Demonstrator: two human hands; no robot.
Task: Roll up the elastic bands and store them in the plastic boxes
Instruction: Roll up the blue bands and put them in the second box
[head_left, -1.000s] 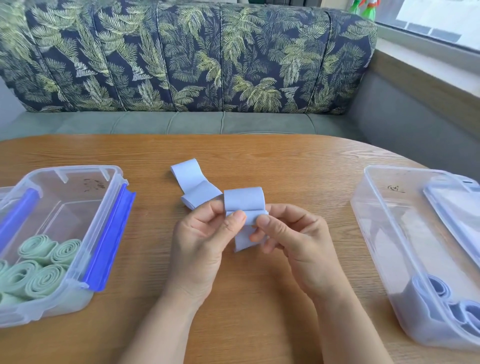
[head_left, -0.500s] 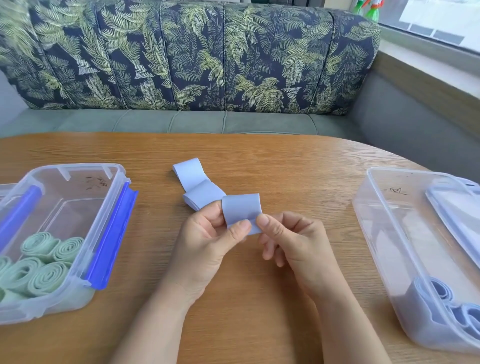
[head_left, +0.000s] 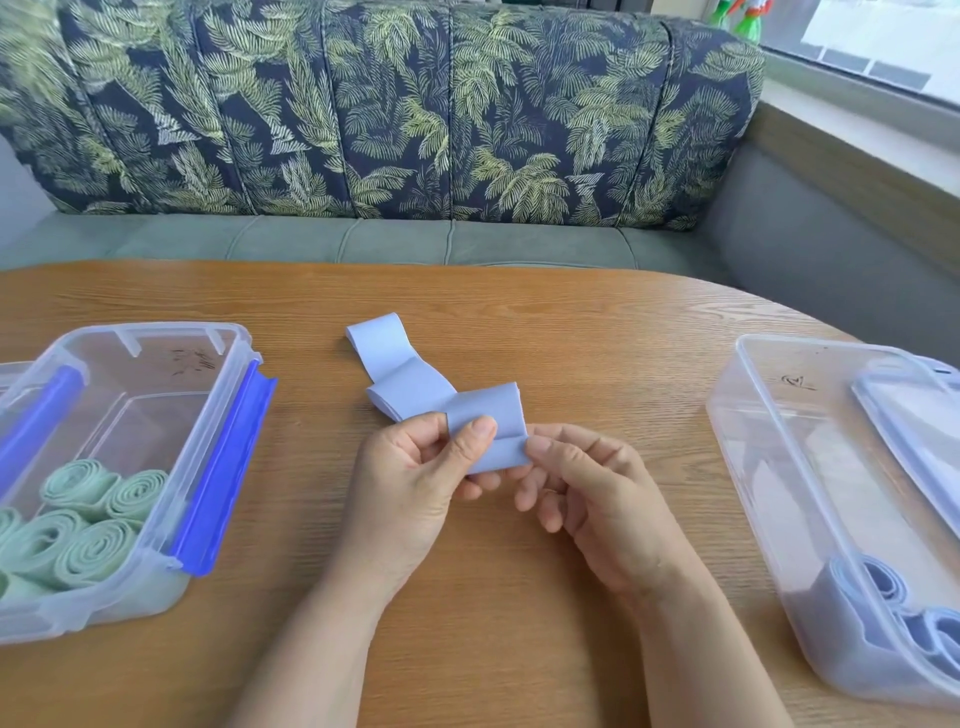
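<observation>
Wooden table, seen from the head camera. The pale blue elastic band lies at the table centre, between the two boxes. Its far end rests folded on the wood, and its near end is lifted and turned over on itself into the start of a roll. The left hand grips that near end, thumb pressed on the top face and fingers curled beneath. The right hand pinches the same end at its right edge, thumb tip on the lower fold and fingers bent under it. The two hands nearly meet at the band. The left plastic box, clear with blue side clips, stands open near the left edge of the table and holds several rolled green bands packed at its near end. The right plastic box, also clear, stands open near the right edge. Rolled blue bands sit in its near corner, but their count is not readable through the wall. A clear lid lies along its right side; whether it sits inside the box or on the rim cannot be told. Behind the table is a bench seat with a leaf-print back cushion.
</observation>
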